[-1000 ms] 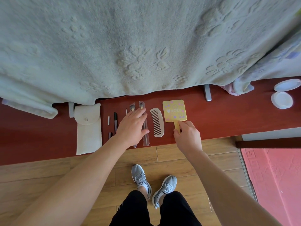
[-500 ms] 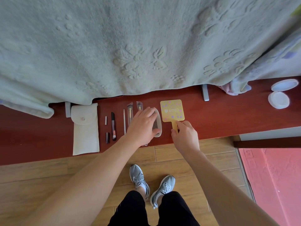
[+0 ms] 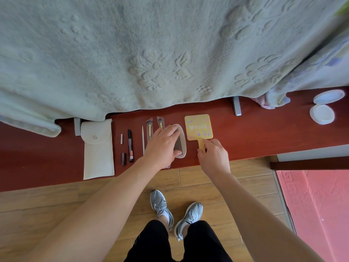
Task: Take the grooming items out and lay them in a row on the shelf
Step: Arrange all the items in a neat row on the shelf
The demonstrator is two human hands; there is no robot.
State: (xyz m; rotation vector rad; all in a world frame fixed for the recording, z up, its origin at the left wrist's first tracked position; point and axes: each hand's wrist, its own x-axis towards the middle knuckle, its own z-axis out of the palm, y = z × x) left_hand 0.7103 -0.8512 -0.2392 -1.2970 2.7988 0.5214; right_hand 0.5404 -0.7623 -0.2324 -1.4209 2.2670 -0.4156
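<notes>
Dark red wooden shelf (image 3: pixel 255 133) under a pale green blanket (image 3: pixel 151 53), wood floor (image 3: pixel 56 201) below; the row looks nearly laid out already. An off-white pouch (image 3: pixel 98 152) is seen lying flat at the left end; after it come a short white stick (image 3: pixel 121 138) with a small dark cap (image 3: pixel 123 158) nearer the edge, a black tube (image 3: pixel 130 145), a thin stick (image 3: pixel 143 139) and two sleeved brushes (image 3: pixel 149 129), all roughly parallel and apart. Next along, the comb (image 3: pixel 182 142) is half covered by the left hand (image 3: pixel 162 146); the fingers are fairly straight and laid flat on it, thumb at its near end, so it's being pressed, not wrapped; the comb looks slightly off-parallel to the rest. Just beside it the yellow mirror (image 3: pixel 198 127) lies printed side up; its handle is pinched between thumb and forefinger of the right hand (image 3: pixel 213 157). The step in hand is judged to be the final squaring-up, not unpacking; whether anything is left in the pouch can't be seen. What's called for next, probably: the comb to be turned parallel with the brushes without bumping them; the mirror to be nudged into line with an even gap; then both hands to be lifted straight off so nothing gets dragged. An open white compact (image 3: pixel 323 108) sits well off to the right, apart from the row.
</notes>
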